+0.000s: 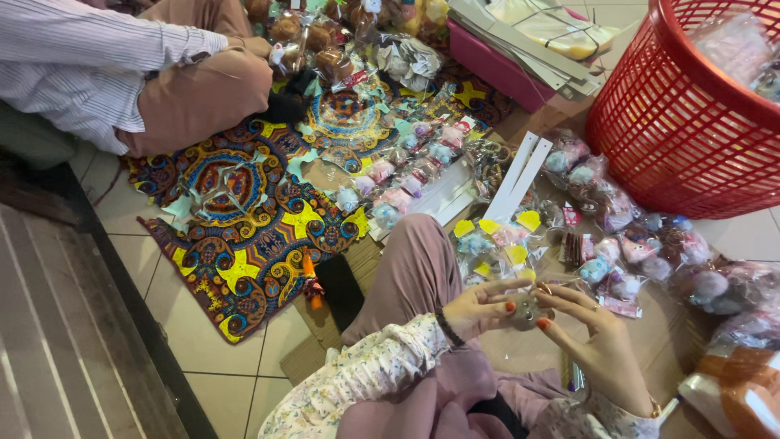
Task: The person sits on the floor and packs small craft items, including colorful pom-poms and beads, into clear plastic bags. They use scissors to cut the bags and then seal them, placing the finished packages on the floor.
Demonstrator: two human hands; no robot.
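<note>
Sitting on the tiled floor point(211, 358), you have a co-worker's knee point(203, 97) and a patterned cloth point(244, 219) strewn with paper scraps at far left. Your left hand point(479, 309) and right hand point(593, 337) meet over your lap, each grip closed fingertip-tight on one small grey plush charm point(526, 309), held close, probably for fine work. Just beyond, bagged plush charms point(617, 252) lie in loose heaps, near at hand. At far right, a red mesh basket point(666, 122) holds more clear bags; what is in them is too blurred to tell.
</note>
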